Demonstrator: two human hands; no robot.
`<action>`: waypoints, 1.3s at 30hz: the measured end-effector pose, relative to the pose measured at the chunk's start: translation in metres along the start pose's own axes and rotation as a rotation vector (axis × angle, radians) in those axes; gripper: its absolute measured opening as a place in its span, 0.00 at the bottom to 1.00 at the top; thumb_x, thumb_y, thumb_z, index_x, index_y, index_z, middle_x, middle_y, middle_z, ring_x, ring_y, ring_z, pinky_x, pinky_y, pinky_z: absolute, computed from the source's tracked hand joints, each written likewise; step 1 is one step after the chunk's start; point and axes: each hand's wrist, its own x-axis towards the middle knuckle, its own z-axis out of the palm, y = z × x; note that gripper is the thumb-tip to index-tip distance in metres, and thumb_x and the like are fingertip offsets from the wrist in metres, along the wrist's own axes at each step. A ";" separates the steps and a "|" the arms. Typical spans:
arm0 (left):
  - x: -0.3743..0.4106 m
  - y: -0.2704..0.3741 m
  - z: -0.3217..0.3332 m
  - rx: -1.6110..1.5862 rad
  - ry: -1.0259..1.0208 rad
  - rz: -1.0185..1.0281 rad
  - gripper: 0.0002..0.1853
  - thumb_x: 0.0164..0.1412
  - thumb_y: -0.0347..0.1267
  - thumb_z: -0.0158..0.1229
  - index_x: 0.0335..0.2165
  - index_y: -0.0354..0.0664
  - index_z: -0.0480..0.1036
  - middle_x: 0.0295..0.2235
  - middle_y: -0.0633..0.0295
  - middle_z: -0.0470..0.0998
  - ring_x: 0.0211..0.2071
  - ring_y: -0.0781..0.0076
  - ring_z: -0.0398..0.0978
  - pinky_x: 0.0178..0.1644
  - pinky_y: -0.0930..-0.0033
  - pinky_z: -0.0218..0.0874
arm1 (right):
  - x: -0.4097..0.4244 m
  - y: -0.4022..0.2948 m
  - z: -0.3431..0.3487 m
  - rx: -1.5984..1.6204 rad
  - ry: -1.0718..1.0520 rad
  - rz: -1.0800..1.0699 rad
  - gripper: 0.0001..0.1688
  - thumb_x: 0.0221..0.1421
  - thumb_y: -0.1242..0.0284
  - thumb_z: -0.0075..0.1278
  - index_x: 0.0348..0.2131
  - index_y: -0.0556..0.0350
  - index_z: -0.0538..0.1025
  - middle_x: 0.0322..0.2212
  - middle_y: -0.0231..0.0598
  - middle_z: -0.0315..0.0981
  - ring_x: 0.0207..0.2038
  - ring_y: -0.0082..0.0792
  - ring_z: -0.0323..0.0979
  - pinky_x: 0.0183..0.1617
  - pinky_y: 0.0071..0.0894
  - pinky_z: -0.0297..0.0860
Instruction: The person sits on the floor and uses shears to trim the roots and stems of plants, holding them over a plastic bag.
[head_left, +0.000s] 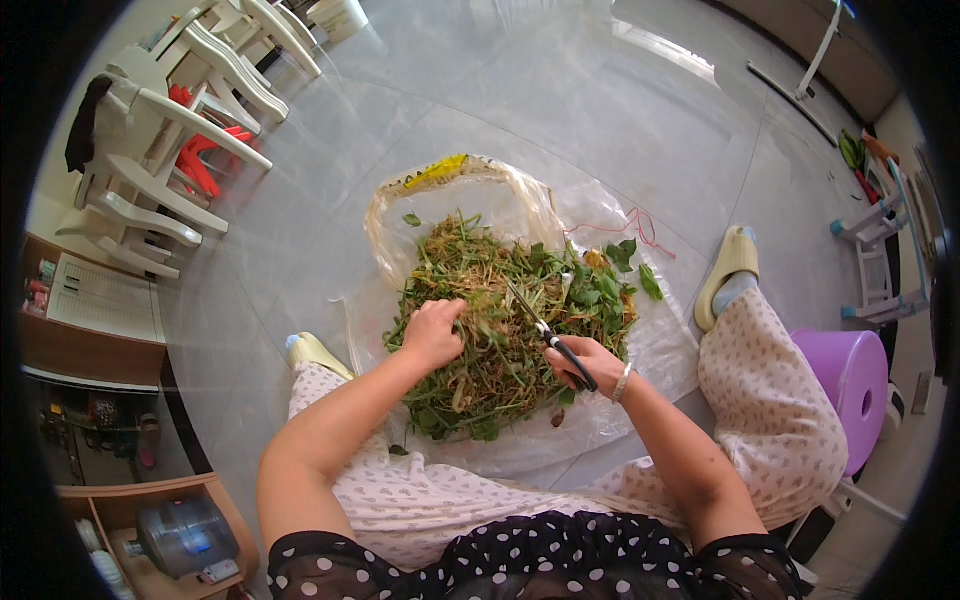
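Observation:
A heap of cut greens and dry stalks (517, 367) lies on a clear plastic sheet (667, 352) between my legs. My left hand (435, 334) grips a small bunch of stalks (484, 311) above the left part of the heap. In my right hand (589, 364) is a pair of scissors (553, 341) with black and white handles. The blades point up and left over the heap, close to the bunch; whether they are parted is hard to tell. Some loose leaves (650, 282) rest on the plastic at the right.
Beyond the heap stands the rolled rim of the plastic bag (382, 210). A red string (637, 225) trails onto the tiled floor (480, 97). White chairs (202, 127) stand at the left, a purple stool (847, 397) by my right leg. A water jug (184, 536) lies in a wooden shelf.

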 end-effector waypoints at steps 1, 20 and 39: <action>0.005 -0.003 -0.001 -0.115 -0.007 -0.077 0.21 0.43 0.25 0.49 0.41 0.39 0.67 0.36 0.52 0.72 0.40 0.50 0.67 0.46 0.57 0.58 | -0.001 0.000 -0.002 0.031 -0.029 -0.026 0.24 0.51 0.53 0.50 0.31 0.58 0.69 0.17 0.25 0.60 0.20 0.16 0.59 0.23 0.16 0.57; 0.011 0.022 -0.028 -0.997 -0.687 -0.300 0.17 0.57 0.34 0.52 0.43 0.37 0.68 0.38 0.67 0.72 0.37 0.79 0.65 0.43 0.74 0.57 | 0.012 0.029 0.029 -0.309 -0.054 -0.054 0.50 0.44 0.44 0.51 0.53 0.65 0.59 0.37 0.47 0.67 0.41 0.36 0.65 0.47 0.31 0.61; 0.027 0.028 -0.038 -0.651 -0.757 -0.359 0.17 0.58 0.37 0.51 0.41 0.36 0.68 0.33 0.65 0.71 0.34 0.76 0.63 0.40 0.70 0.57 | 0.005 0.005 0.038 -0.455 0.213 -0.142 0.28 0.40 0.55 0.57 0.33 0.62 0.75 0.18 0.44 0.71 0.21 0.34 0.68 0.29 0.31 0.65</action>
